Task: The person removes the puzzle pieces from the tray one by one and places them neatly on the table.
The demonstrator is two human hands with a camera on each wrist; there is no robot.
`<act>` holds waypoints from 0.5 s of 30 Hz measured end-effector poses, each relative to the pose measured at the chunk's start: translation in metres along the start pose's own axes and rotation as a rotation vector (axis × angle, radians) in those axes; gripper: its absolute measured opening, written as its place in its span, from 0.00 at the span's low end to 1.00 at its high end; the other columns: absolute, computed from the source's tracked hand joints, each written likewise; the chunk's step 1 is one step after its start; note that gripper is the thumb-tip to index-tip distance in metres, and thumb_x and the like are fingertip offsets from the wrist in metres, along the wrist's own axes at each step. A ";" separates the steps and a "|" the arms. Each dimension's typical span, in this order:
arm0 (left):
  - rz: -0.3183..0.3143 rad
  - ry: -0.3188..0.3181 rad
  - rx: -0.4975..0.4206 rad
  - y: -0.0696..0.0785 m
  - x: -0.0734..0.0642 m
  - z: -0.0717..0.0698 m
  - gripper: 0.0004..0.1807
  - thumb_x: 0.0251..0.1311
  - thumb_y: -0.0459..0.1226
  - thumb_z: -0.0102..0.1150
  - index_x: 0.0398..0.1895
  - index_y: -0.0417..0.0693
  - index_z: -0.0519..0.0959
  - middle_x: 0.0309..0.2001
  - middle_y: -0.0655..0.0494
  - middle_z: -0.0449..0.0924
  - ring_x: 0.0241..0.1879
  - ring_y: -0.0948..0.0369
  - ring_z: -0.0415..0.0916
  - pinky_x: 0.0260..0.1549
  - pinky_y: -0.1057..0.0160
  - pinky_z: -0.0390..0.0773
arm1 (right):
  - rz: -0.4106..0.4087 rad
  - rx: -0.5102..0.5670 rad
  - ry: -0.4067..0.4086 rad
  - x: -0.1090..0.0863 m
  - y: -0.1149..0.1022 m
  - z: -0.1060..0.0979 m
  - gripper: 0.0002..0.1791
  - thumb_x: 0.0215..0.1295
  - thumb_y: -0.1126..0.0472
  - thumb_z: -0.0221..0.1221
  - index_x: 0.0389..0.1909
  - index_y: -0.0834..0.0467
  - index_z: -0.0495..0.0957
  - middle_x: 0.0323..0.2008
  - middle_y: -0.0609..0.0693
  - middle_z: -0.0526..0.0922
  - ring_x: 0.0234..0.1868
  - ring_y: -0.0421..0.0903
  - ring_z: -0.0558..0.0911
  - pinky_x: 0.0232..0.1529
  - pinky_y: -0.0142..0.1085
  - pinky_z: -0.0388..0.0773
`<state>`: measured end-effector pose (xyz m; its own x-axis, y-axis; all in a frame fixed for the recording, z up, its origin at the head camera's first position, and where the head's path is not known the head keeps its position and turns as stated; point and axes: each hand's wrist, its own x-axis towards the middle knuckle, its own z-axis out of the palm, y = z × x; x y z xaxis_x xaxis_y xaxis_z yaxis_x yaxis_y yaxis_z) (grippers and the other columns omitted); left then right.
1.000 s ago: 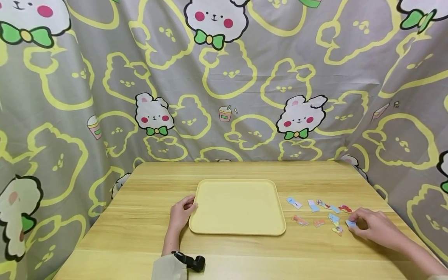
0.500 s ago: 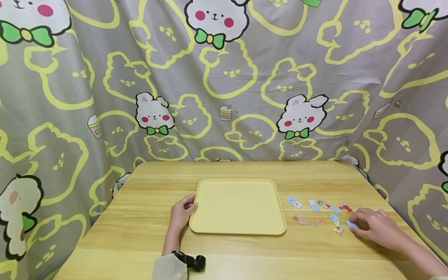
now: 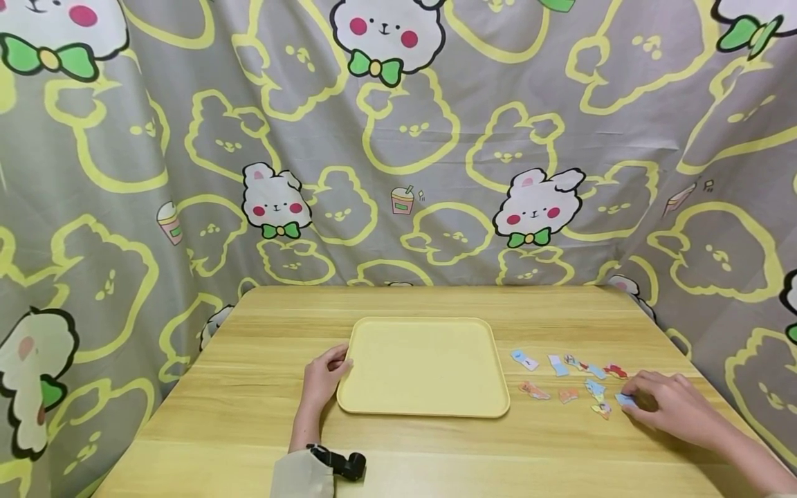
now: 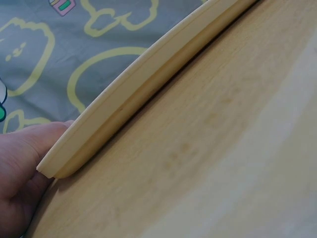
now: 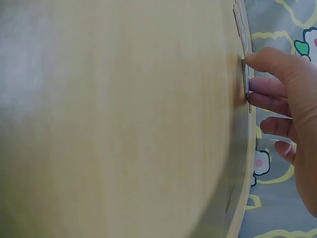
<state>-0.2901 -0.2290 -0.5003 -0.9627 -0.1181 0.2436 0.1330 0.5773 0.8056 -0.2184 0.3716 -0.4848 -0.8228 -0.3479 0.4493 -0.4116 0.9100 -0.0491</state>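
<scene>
A pale yellow tray (image 3: 423, 366) lies flat on the wooden table. My left hand (image 3: 326, 377) holds its left rim, thumb at the edge; the left wrist view has the same hand (image 4: 25, 173) at the tray corner. Far to the right, my right hand (image 3: 675, 408) pinches a small light-blue puzzle piece (image 3: 625, 400) at the table surface. In the right wrist view, thumb and fingertips of that hand (image 5: 282, 94) meet the edges of the thin piece. Other fingers are curled loosely behind.
Several colourful puzzle pieces (image 3: 558, 365) lie scattered between the tray and my right hand, a red one (image 3: 615, 371) close to its fingers. A patterned grey curtain (image 3: 398, 152) hangs behind the table (image 3: 411, 449). A black wrist camera (image 3: 349, 465) sits on my left sleeve.
</scene>
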 end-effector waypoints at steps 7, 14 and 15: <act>-0.010 -0.004 -0.003 -0.001 -0.002 0.000 0.19 0.60 0.35 0.66 0.55 0.41 0.81 0.45 0.43 0.87 0.45 0.51 0.84 0.45 0.63 0.84 | 0.012 0.013 -0.005 -0.001 -0.001 -0.002 0.14 0.44 0.49 0.76 0.30 0.36 0.79 0.30 0.31 0.81 0.33 0.28 0.78 0.32 0.32 0.61; 0.005 0.007 0.008 -0.001 -0.001 -0.001 0.19 0.60 0.34 0.65 0.55 0.40 0.81 0.45 0.43 0.87 0.44 0.51 0.84 0.44 0.66 0.83 | 0.042 0.069 0.068 0.012 -0.009 -0.010 0.10 0.49 0.56 0.73 0.31 0.43 0.82 0.32 0.39 0.83 0.32 0.31 0.78 0.36 0.33 0.61; -0.002 0.013 0.009 0.000 -0.001 -0.001 0.19 0.61 0.34 0.64 0.56 0.40 0.80 0.46 0.43 0.86 0.45 0.51 0.84 0.44 0.65 0.83 | 0.047 0.077 0.073 0.015 -0.012 -0.012 0.09 0.51 0.57 0.72 0.31 0.44 0.82 0.33 0.40 0.84 0.32 0.31 0.78 0.35 0.34 0.64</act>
<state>-0.2890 -0.2302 -0.4998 -0.9598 -0.1291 0.2490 0.1293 0.5843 0.8012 -0.2214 0.3582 -0.4667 -0.8124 -0.2851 0.5087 -0.4043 0.9040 -0.1391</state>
